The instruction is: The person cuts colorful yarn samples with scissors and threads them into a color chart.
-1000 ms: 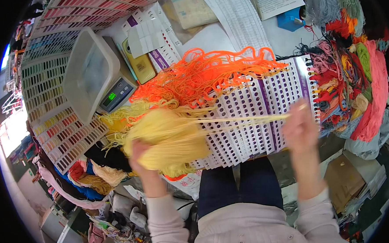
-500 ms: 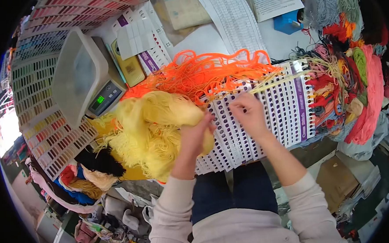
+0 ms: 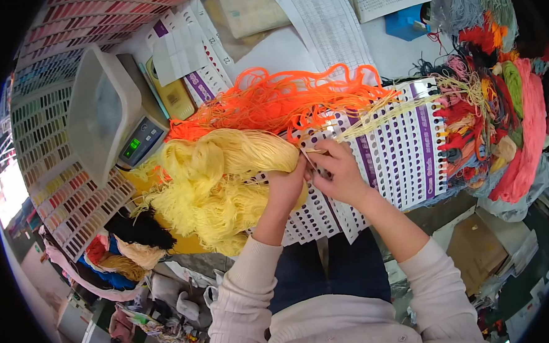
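A big bundle of pale yellow yarn (image 3: 219, 174) lies on the table in front of me, over a white colour card with rows of purple dots (image 3: 397, 146). My left hand (image 3: 286, 189) grips the right end of the yellow bundle. My right hand (image 3: 335, 171) is right beside it, fingers pinched on a few yellow strands (image 3: 377, 113) that run up and right across the card. The two hands touch over the card. A tangle of orange yarn (image 3: 283, 103) lies just behind the yellow bundle.
A digital scale with a grey tray (image 3: 107, 112) stands at the left, beside yarn colour charts (image 3: 55, 133). Printed sheets (image 3: 322, 20) lie at the back. Mixed coloured yarn (image 3: 494, 104) is heaped at the right. Dark and tan skeins (image 3: 135, 238) sit at the lower left.
A second ago my hands were wide apart, stretching yellow strands between them. They have come together over the card, and the pulled strands now lie across it to the upper right.
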A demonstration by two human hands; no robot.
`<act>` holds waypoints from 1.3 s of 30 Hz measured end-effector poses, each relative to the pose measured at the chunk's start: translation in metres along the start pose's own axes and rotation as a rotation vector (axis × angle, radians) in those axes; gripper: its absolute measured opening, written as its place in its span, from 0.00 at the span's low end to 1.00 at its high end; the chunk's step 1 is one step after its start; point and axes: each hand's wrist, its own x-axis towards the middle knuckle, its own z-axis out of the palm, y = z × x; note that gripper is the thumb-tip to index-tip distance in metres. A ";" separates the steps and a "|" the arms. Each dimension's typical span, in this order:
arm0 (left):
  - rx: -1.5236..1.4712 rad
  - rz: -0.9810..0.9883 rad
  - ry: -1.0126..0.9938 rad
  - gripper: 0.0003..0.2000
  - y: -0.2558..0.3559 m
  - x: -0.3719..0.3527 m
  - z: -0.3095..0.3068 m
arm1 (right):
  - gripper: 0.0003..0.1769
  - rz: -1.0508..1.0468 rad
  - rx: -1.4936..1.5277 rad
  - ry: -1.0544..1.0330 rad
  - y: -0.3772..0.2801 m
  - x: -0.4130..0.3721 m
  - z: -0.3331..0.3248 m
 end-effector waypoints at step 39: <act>-0.612 -0.281 -0.337 0.26 0.053 -0.079 -0.035 | 0.04 0.763 1.172 -0.196 -0.073 -0.007 -0.017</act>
